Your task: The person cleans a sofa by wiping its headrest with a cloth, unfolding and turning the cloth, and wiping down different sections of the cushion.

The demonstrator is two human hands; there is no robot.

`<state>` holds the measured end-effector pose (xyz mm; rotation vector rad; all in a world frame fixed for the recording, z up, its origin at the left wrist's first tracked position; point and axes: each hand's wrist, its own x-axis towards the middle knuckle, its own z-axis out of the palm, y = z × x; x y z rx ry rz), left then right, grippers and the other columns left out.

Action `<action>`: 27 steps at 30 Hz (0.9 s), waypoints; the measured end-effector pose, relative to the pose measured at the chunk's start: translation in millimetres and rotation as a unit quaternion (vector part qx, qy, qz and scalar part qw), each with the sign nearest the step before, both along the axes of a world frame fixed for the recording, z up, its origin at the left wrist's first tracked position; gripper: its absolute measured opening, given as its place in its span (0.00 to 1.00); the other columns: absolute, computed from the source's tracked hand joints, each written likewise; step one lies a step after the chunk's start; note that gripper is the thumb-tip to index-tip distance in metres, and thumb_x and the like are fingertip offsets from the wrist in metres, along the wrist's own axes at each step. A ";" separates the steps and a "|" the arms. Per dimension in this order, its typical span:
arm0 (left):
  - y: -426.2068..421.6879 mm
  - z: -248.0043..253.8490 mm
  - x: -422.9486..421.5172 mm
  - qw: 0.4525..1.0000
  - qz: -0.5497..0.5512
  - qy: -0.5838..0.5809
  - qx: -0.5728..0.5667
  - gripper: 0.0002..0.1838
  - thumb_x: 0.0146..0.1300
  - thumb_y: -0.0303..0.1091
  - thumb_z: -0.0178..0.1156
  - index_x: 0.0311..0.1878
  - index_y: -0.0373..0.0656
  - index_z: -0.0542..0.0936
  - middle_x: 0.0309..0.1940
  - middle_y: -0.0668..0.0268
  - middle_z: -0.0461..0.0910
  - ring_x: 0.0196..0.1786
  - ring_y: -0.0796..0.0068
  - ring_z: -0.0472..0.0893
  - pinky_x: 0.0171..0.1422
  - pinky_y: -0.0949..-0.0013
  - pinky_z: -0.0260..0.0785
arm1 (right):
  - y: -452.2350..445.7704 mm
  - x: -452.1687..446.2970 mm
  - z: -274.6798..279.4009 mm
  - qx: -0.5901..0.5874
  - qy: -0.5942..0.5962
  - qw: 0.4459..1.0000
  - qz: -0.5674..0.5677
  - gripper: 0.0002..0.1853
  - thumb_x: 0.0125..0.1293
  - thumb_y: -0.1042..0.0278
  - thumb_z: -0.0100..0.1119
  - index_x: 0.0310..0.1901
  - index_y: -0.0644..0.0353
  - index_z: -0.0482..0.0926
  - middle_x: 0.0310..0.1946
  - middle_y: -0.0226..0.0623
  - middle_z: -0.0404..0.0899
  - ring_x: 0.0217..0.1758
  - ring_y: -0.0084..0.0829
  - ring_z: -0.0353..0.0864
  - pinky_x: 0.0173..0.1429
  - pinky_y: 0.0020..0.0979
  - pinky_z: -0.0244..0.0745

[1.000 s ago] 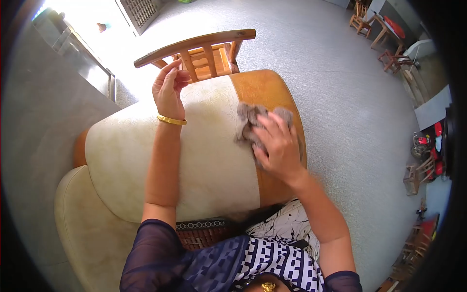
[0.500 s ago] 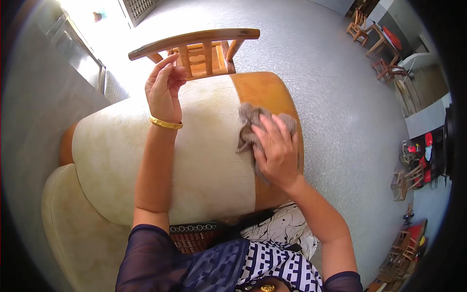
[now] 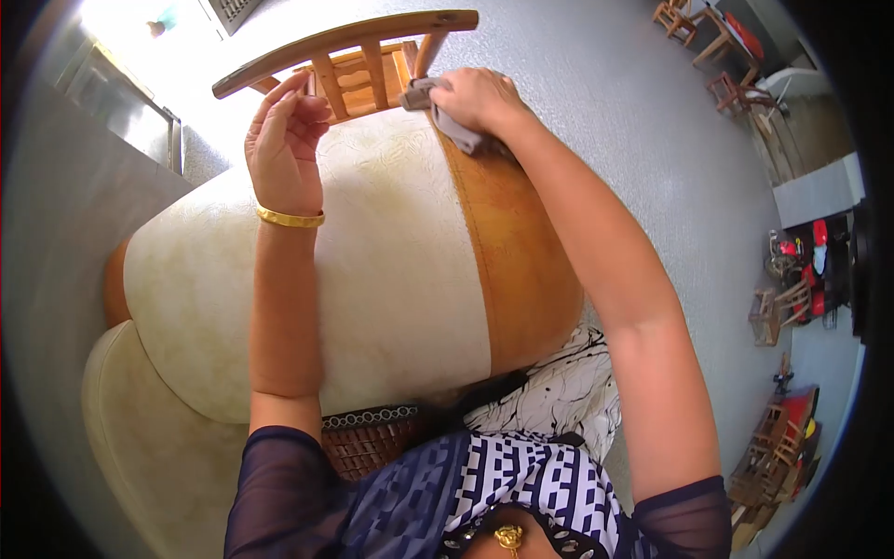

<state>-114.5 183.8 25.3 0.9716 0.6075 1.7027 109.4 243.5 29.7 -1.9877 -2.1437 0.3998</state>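
Observation:
My right hand (image 3: 480,98) grips a grey-brown cloth (image 3: 456,126) at the far end of the orange-brown band (image 3: 517,252) on a padded seat. Part of the cloth hangs over the band's edge beside the cream section. My left hand (image 3: 284,149), with a gold bangle at the wrist, is held up over the far left part of the cream padded surface (image 3: 391,252). Its fingers are curled in, thumb close to the index finger, and nothing shows in them.
A wooden chair (image 3: 372,74) stands right against the seat's far side. A second cream cushion (image 3: 140,438) lies at lower left, with a brown woven basket (image 3: 372,443) near my lap. Small wooden chairs (image 3: 736,93) and red items (image 3: 819,233) line the right.
My right hand has moved the cloth from the middle of the orange-brown band to its far end, near the chair. My left hand stays curled, slightly further left in view.

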 end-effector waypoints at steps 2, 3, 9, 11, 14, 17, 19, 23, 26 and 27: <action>1.3 -0.7 -1.6 1.000 0.002 -0.008 -0.014 0.13 0.67 0.29 0.51 0.50 0.35 0.80 0.31 0.62 0.83 0.34 0.75 0.82 0.42 0.71 0.77 | 19.4 -4.0 -2.2 -0.025 -0.009 0.999 -0.024 0.21 0.61 0.48 0.48 0.46 0.51 0.83 0.49 0.39 0.82 0.58 0.39 0.76 0.63 0.45 0.62; 3.8 -1.3 -3.8 1.000 -0.010 -0.016 -0.012 0.13 0.67 0.29 0.52 0.50 0.35 0.80 0.31 0.61 0.83 0.35 0.73 0.83 0.44 0.70 0.78 | 20.3 -6.3 0.0 -0.050 -0.020 0.998 -0.040 0.23 0.61 0.47 0.48 0.49 0.49 0.83 0.51 0.38 0.81 0.59 0.38 0.75 0.64 0.44 0.62; 7.1 -2.5 -7.6 1.000 -0.004 -0.009 -0.023 0.15 0.66 0.29 0.52 0.52 0.34 0.78 0.32 0.61 0.82 0.36 0.72 0.81 0.46 0.69 0.76 | -7.2 -3.5 1.0 0.009 -0.015 1.000 -0.016 0.23 0.62 0.49 0.46 0.51 0.49 0.81 0.57 0.38 0.77 0.65 0.39 0.69 0.70 0.50 0.54; 6.7 -2.6 -7.5 0.999 0.006 0.000 -0.032 0.15 0.66 0.30 0.53 0.52 0.34 0.78 0.33 0.61 0.81 0.37 0.73 0.80 0.45 0.70 0.75 | -17.1 -2.6 -5.0 0.064 0.018 0.998 0.008 0.20 0.62 0.53 0.44 0.47 0.52 0.81 0.54 0.39 0.76 0.67 0.41 0.65 0.72 0.61 0.48; 10.7 -7.7 -11.4 1.000 -0.015 0.003 -0.022 0.15 0.66 0.30 0.54 0.52 0.34 0.78 0.34 0.61 0.81 0.37 0.74 0.80 0.45 0.71 0.74 | -42.0 0.6 -0.4 0.060 0.025 0.997 0.032 0.18 0.61 0.56 0.46 0.47 0.53 0.79 0.51 0.41 0.75 0.67 0.41 0.65 0.72 0.63 0.48; 13.4 -10.7 -13.0 0.999 -0.033 0.002 -0.015 0.15 0.66 0.31 0.54 0.53 0.35 0.78 0.35 0.62 0.81 0.38 0.75 0.80 0.44 0.72 0.74 | -74.5 5.8 -8.8 0.139 0.037 0.987 0.070 0.17 0.64 0.59 0.47 0.49 0.55 0.77 0.51 0.42 0.74 0.66 0.42 0.66 0.70 0.60 0.55; 12.4 -9.5 -12.7 0.999 -0.026 0.017 -0.020 0.15 0.67 0.32 0.54 0.53 0.36 0.77 0.35 0.64 0.82 0.38 0.75 0.80 0.43 0.73 0.73 | -97.3 8.8 -21.2 0.187 0.047 0.978 0.074 0.16 0.64 0.60 0.48 0.50 0.55 0.77 0.51 0.41 0.74 0.65 0.42 0.66 0.70 0.58 0.56; 13.5 -10.1 -14.8 0.998 -0.034 0.029 -0.034 0.15 0.67 0.33 0.53 0.53 0.38 0.78 0.34 0.64 0.82 0.38 0.76 0.79 0.44 0.73 0.71 | -162.0 18.0 -23.2 0.280 0.026 0.955 0.097 0.19 0.57 0.60 0.57 0.50 0.55 0.77 0.55 0.40 0.73 0.65 0.38 0.67 0.64 0.52 0.62; 14.0 -11.6 -16.4 0.998 -0.049 0.025 -0.027 0.15 0.67 0.33 0.53 0.54 0.38 0.77 0.34 0.65 0.82 0.38 0.76 0.79 0.44 0.73 0.71 | -211.4 28.1 -30.3 0.283 0.057 0.951 0.113 0.21 0.52 0.61 0.62 0.49 0.54 0.77 0.56 0.39 0.72 0.66 0.41 0.66 0.64 0.51 0.61; 10.7 -7.8 -13.1 0.998 -0.045 0.030 -0.031 0.15 0.67 0.32 0.52 0.54 0.38 0.77 0.33 0.66 0.81 0.37 0.76 0.78 0.44 0.74 0.71 | -227.4 32.4 -35.3 0.287 0.070 0.948 0.121 0.23 0.50 0.62 0.64 0.50 0.54 0.77 0.57 0.40 0.72 0.66 0.43 0.65 0.65 0.50 0.60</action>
